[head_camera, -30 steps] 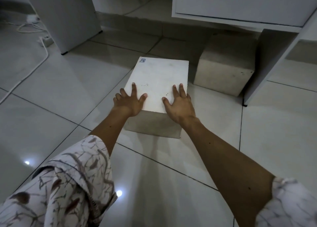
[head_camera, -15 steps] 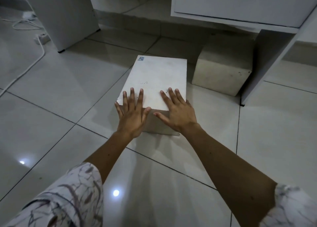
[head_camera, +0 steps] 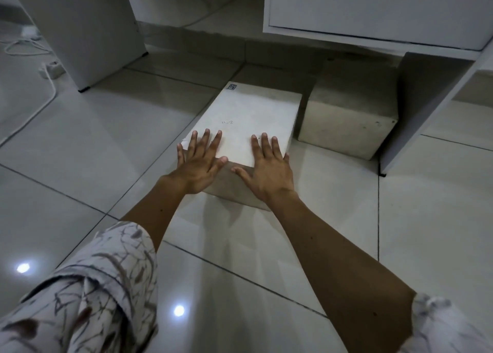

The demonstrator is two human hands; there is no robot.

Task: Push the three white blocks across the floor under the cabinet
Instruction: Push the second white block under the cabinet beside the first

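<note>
While both hands (head_camera: 200, 165) (head_camera: 269, 173) press flat, fingers (head_camera: 205, 141) released — white block (head_camera: 248, 117), smooth, pencil-marked top

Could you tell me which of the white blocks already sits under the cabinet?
The right-hand block, partly beneath the cabinet. The stickered block under both hands lies on open floor.

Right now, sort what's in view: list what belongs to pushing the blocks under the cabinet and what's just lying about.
Job: long white block under left hand and right hand; grey-white cube block; white cabinet.
Lying about: white cable; white power strip.
</note>
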